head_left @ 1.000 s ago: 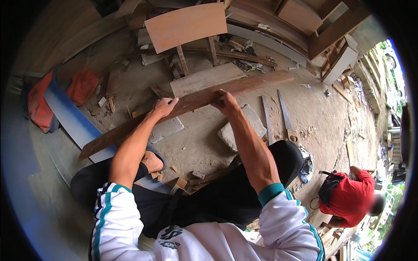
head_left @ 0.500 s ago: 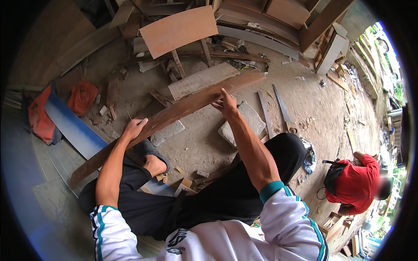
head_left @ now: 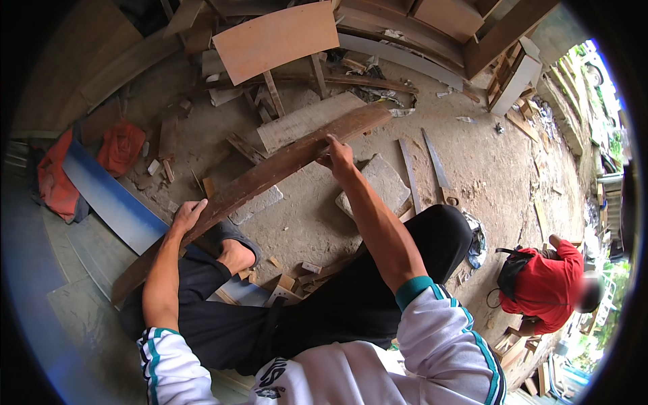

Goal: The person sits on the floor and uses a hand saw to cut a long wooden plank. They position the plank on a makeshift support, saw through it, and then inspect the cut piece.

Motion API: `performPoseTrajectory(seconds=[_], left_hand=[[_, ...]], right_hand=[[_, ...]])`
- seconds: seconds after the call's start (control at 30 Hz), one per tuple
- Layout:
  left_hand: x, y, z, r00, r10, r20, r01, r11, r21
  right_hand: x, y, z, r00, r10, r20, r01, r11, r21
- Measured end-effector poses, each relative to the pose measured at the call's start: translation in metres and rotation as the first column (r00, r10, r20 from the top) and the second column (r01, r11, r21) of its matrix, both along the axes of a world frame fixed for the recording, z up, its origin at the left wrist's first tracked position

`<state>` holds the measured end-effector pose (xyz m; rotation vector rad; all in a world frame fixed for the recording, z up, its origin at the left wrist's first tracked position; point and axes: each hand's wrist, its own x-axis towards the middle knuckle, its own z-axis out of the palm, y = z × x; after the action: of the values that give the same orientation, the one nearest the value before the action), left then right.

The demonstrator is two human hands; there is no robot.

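A long brown wooden plank (head_left: 260, 177) slants across in front of me, its near end low at the left by my thigh and its far end up at the right. My left hand (head_left: 188, 217) is closed on its lower part, thumb lying on top. Farther up, my right hand (head_left: 335, 156) grips the plank's near edge, with some fingers hidden beneath it. Just past the plank lies a pale, worn board (head_left: 310, 121). Under and beside my right forearm is a square stone block (head_left: 374, 185).
A handsaw (head_left: 437, 165) and a long flat strip (head_left: 409, 174) lie to the right. Orange bags (head_left: 121, 147) and a blue-white panel (head_left: 111, 196) are at left. A peach-coloured board (head_left: 277, 42) stands ahead. A person in red (head_left: 548, 282) bends at the far right among wood scraps.
Both hands have shifted slightly left with the plank, and its far end has drawn back to the left. The person in red has moved a little.
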<state>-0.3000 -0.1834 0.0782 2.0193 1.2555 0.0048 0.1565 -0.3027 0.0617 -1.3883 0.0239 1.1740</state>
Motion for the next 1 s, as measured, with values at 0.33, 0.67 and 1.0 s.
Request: performPoseTrajectory(seconds=[0.33,0.67,1.0], left_hand=[[0.0,0.026,-0.018,0.995,0.003,-0.102,-0.004,1.0,-0.013],[0.185,0.024,-0.008,0.987,-0.142,0.071,0.136,0.987,0.082],[0.228,0.015,-0.027,0.996,-0.085,0.034,0.084,0.996,0.012]], right_hand=[[0.012,0.011,0.004,0.99,-0.073,-0.125,0.073,0.997,-0.001],[0.008,0.008,0.008,0.988,-0.077,-0.137,0.077,0.997,-0.005],[-0.002,-0.004,0.01,0.986,-0.041,-0.162,0.047,0.998,0.031]])
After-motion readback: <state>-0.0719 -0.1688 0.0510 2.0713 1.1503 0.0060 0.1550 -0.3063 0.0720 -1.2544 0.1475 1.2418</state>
